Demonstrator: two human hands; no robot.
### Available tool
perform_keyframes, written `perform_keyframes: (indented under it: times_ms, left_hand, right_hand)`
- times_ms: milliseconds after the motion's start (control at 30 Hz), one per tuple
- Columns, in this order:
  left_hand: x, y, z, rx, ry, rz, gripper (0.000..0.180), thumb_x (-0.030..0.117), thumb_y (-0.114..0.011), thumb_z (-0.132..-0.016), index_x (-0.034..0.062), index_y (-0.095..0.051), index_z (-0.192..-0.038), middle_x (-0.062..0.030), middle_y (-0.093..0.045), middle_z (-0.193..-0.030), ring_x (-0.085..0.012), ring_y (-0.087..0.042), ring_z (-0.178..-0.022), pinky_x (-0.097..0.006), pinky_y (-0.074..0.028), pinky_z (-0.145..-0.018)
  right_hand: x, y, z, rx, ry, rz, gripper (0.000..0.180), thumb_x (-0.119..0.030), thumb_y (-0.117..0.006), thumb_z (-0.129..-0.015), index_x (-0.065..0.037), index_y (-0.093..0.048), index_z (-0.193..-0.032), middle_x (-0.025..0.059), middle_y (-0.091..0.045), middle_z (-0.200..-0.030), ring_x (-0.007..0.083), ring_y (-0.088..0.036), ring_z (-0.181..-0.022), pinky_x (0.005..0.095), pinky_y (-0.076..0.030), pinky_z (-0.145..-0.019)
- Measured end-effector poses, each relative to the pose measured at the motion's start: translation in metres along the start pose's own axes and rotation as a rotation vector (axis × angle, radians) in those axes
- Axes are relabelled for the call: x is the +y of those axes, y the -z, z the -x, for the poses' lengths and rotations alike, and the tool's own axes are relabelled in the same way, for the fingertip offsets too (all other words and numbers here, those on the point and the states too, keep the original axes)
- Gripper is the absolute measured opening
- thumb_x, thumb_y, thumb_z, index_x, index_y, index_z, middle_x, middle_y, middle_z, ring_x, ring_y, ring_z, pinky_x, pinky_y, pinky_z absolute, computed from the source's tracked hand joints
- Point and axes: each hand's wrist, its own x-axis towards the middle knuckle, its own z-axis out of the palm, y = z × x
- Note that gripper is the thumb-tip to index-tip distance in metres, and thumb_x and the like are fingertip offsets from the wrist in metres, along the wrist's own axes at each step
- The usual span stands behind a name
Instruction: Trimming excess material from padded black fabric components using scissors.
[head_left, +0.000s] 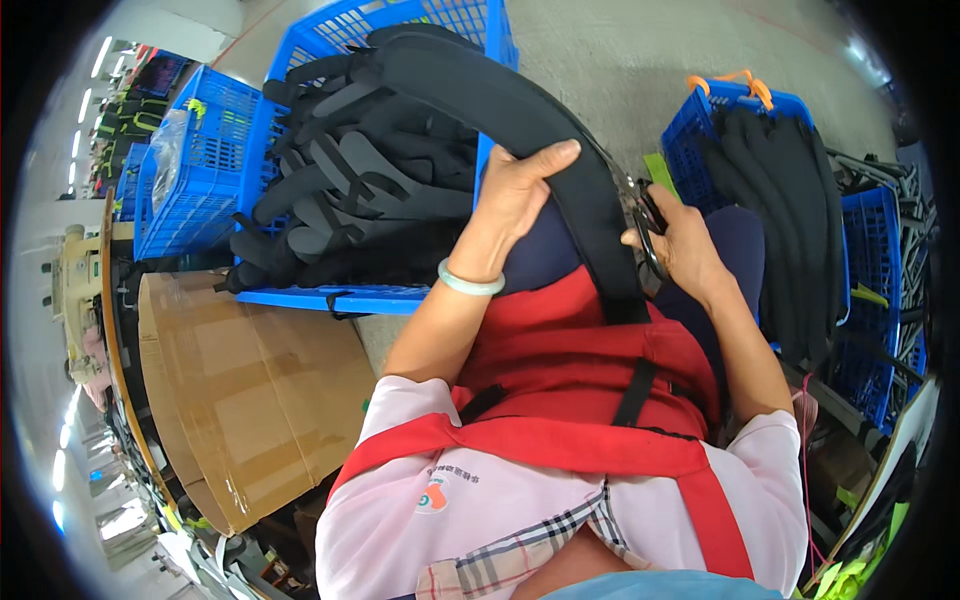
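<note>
My left hand (513,200) grips a long black padded strap (490,88), its thumb lying on top. The strap arches from the big blue crate down across my lap, its lower end against my red apron (540,330). In my right hand (683,248) is a pair of scissors (648,222) with black handles, fingers through the loops. Its blades lie along the strap's right edge; whether they are parted or cutting a thread I cannot tell. Many dark padded pieces (350,190) fill the crate beside my left arm.
The blue crate's rim (330,298) stands left of my knees, with another blue crate (190,225) beyond. A brown cardboard box (250,400) is near my left elbow. To my right, a blue crate (678,135) holds black strips (775,200); a further blue crate (875,230) stands beyond.
</note>
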Motion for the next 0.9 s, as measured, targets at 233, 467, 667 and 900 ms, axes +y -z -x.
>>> perform_keyframes:
  times_ms: [233, 467, 667, 900]
  left_hand:
    - [-0.005, -0.005, 0.007, -0.002, 0.019, 0.027, 0.020, -0.003, -0.071, -0.081, 0.0016, -0.066, -0.100, -0.0078, -0.069, -0.096, -0.0169, -0.067, -0.088, -0.031, -0.054, -0.079]
    - [-0.007, -0.006, 0.010, -0.040, 0.022, 0.012, 0.020, -0.005, -0.069, -0.081, 0.0005, -0.066, -0.100, -0.0082, -0.069, -0.095, -0.0168, -0.067, -0.086, -0.031, -0.055, -0.079]
    - [-0.015, -0.010, 0.015, -0.091, 0.029, -0.016, 0.022, -0.006, -0.070, -0.081, 0.0006, -0.066, -0.101, -0.0080, -0.069, -0.096, -0.0175, -0.067, -0.087, -0.031, -0.055, -0.080]
    - [0.013, -0.019, 0.011, -0.013, -0.100, 0.035, 0.020, -0.006, -0.069, -0.081, 0.0036, -0.065, -0.098, -0.0051, -0.067, -0.093, -0.0168, -0.066, -0.085, -0.032, -0.054, -0.080]
  right_hand:
    - [-0.001, -0.002, 0.005, -0.015, 0.003, -0.004, 0.057, -0.045, -0.076, -0.076, 0.000, -0.047, -0.094, 0.0221, -0.051, -0.068, 0.0423, -0.044, -0.065, 0.0416, -0.044, -0.062]
    - [-0.004, 0.003, 0.006, -0.016, 0.030, -0.016, 0.057, -0.045, -0.076, -0.076, 0.001, -0.047, -0.093, 0.0194, -0.048, -0.067, 0.0347, -0.041, -0.062, 0.0391, -0.042, -0.060]
    - [-0.009, 0.007, 0.007, 0.017, 0.078, 0.005, 0.053, -0.043, -0.076, -0.077, 0.002, -0.048, -0.086, 0.0151, -0.046, -0.066, 0.0255, -0.038, -0.062, 0.0370, -0.040, -0.059]
    - [-0.013, 0.010, 0.010, -0.010, 0.044, 0.034, 0.060, -0.048, -0.076, -0.074, 0.001, -0.049, -0.095, 0.0169, -0.050, -0.068, 0.0334, -0.049, -0.064, 0.0400, -0.042, -0.062]
